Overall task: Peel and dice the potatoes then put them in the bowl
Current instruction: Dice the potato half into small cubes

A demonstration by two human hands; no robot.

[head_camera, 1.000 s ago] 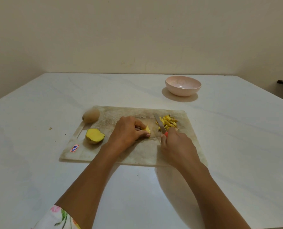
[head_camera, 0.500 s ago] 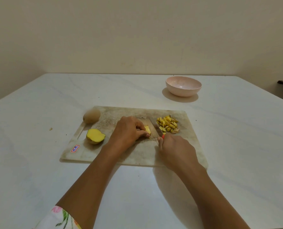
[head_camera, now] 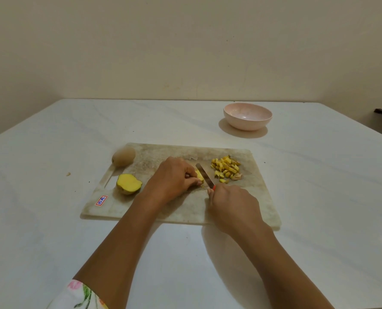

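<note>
— So where is the potato piece that is under the blade?

— Near the middle of the cutting board, tucked beneath the left hand. That grip is curled down on it, and only a small yellow end shows on its right side.

— And the knife?

— Its blade lies just right of that yellow end, touching it or very nearly; I cannot tell which. The tip points away and slightly left. The right hand has its grip clamped round the handle, of which only a bit of red shows by the forefinger.

— What lies around them?

— Just right of the blade, on the far right part of the board, is a heap of diced potato, with one or two cubes lying nearer the knife. Left of the left hand a half potato rests cut face up. Beyond it, at the board's far left corner, sits a whole potato in its skin. The pink bowl stands on the white tabletop beyond the board, well apart from the dice. A tiny brown scrap lies on the tabletop left of the board.

— Any writing?

— A sticker at the board's near left corner, red-bordered, with blue characters that seem to read "10 A". A floral sleeve shows on the left arm.
</note>
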